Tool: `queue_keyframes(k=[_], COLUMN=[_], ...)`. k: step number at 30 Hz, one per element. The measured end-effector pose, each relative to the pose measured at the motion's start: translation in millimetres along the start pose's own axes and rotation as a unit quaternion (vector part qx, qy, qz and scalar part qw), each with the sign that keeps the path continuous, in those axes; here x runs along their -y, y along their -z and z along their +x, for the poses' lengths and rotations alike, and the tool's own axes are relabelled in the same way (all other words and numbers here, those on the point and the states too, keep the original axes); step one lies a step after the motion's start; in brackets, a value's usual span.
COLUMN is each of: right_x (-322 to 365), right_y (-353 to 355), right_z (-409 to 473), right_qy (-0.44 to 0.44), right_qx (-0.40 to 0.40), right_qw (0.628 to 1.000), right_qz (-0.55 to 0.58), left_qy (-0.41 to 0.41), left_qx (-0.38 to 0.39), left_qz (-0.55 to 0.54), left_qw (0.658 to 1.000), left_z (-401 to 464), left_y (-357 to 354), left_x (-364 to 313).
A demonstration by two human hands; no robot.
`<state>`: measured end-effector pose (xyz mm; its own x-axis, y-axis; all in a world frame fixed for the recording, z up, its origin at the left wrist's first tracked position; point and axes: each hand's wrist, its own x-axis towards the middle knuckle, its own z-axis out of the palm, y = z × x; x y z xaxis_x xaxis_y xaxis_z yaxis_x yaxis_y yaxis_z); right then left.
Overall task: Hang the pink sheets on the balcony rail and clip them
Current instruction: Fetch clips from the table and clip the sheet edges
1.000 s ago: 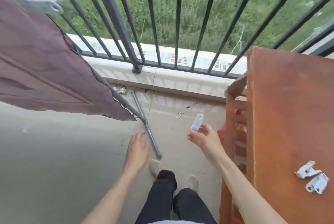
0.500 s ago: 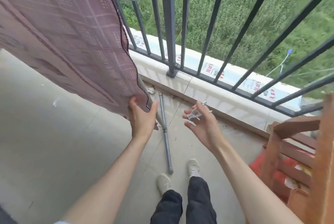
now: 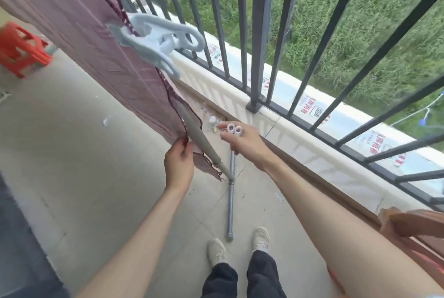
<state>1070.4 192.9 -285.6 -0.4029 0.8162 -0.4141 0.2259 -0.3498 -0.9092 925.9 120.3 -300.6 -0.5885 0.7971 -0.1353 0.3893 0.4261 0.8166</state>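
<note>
1 pink sheet point(image 3: 79, 33), 2 clips: left hand point(image 3: 179, 162) pinches sheet, right hand point(image 3: 243, 144) grips 1 clip point(image 3: 234, 129).

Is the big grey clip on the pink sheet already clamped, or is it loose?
Clamped. The clip's jaws close over the edge of the sheet, and no hand touches it.

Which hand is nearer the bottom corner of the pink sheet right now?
Left. The left hand pinches the pink sheet at its lower edge beside the grey pole. The right hand is off to the right, apart from the fabric, holding a white clip.
</note>
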Motion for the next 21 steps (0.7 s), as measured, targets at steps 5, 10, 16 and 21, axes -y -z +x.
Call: queue_keyframes(k=[5, 10, 16, 21], right_x=[20.0, 23.6, 46.6, 40.4], right_y=[-11.6, -16.6, 16.8, 31.0], right_z=[20.6, 28.2, 47.7, 47.8], right_qy=[0.048, 0.098, 0.079, 0.144], right_qx=[0.079, 0.079, -0.044, -0.046], right_qw=[0.996, 0.991, 0.995, 0.979], right_qz=[0.0, -0.041, 0.038, -0.135], left_qy=[0.01, 0.032, 0.042, 0.05], left_qx=[0.044, 0.008, -0.117, -0.086], left_qz=[-0.003, 0.012, 0.026, -0.017], left_qw=[0.999, 0.999, 0.992, 0.995], left_z=[2.7, -0.7, -28.5, -32.7], left_y=[4.9, 0.3, -11.9, -19.9], left_x=[4.3, 0.8, 0.8, 4.2])
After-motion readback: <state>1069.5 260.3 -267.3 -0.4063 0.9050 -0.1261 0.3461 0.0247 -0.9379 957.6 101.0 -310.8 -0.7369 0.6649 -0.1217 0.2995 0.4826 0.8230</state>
